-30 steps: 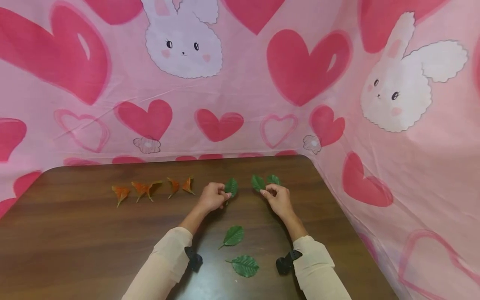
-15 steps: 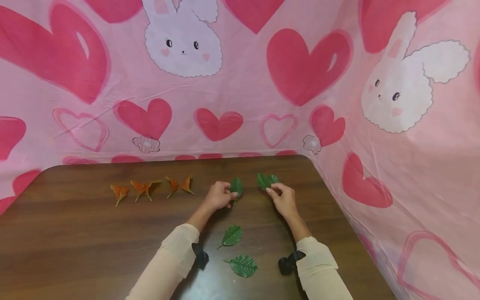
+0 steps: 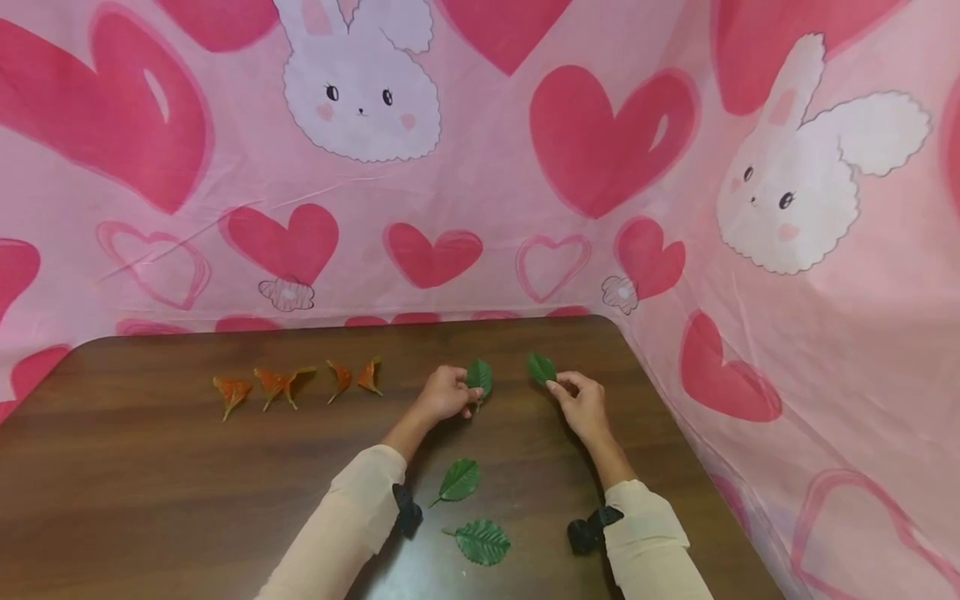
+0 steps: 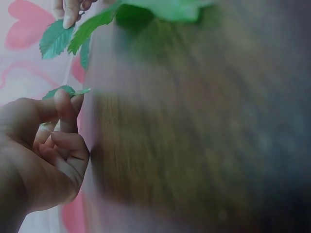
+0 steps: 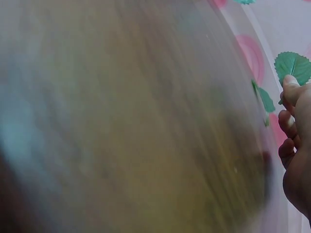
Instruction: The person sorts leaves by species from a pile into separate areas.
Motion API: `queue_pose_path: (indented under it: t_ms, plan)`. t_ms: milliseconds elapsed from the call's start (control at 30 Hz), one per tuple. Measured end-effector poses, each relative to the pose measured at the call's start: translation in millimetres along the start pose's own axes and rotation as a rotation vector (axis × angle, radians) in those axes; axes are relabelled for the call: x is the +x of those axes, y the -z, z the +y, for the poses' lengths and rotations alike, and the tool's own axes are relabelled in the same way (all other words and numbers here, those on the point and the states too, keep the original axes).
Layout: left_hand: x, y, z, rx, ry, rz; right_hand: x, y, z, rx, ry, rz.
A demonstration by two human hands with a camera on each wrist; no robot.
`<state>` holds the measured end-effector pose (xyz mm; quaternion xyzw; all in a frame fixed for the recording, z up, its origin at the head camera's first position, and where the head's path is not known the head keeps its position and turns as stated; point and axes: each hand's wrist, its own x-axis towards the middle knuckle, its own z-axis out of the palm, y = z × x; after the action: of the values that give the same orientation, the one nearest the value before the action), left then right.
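My left hand (image 3: 446,393) pinches a green leaf (image 3: 480,377) near its stem, holding it upright at the back middle of the table. To its right, my right hand (image 3: 585,406) grips another green leaf (image 3: 540,367) between thumb and fingers. The right wrist view shows this serrated held leaf (image 5: 293,67) rising above the thumb, with a further green leaf (image 5: 266,99) standing beyond the fingers; the held leaf hides that one in the head view. Between the forearms lie two more green leaves, one (image 3: 459,481) behind the other (image 3: 483,542).
Several orange curled leaves (image 3: 275,387) form a row at the back left of the brown wooden table (image 3: 150,467). A pink cloth (image 3: 450,192) with hearts and rabbits hangs behind and along the right side. Each wrist wears a black camera (image 3: 585,536).
Both hands have shifted to the right with their leaves. The right hand's leaf has moved in front of the leaf behind it, which has dropped from sight in the head view.
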<state>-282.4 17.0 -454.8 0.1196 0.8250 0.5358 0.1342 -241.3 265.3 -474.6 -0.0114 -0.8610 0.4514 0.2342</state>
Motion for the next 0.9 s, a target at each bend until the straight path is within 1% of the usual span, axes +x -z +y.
queue_pose_path:
  t_ms: [133, 233, 367, 567, 800, 900]
  plan:
    - [5.6, -7.7, 1.5, -0.012, 0.000, 0.000, 2.5, 7, 5, -0.026, -0.031, 0.002]
    - [8.2, -12.8, 3.6, -0.038, 0.012, -0.014, 3.3, 11, 8, -0.044, -0.044, 0.008]
    - [11.8, -18.5, 5.8, -0.054, 0.049, -0.032, 3.4, 15, 13, -0.065, -0.052, 0.022]
    - [16.6, -24.6, 7.8, -0.054, 0.101, -0.026, 4.6, 20, 18, -0.083, -0.069, 0.036]
    - [19.9, -31.5, 11.0, -0.114, 0.157, -0.028, 6.6, 25, 20, -0.082, -0.085, 0.033]
    - [21.3, -33.7, 13.1, -0.120, 0.171, -0.028, 7.3, 26, 21, -0.083, -0.089, 0.034]
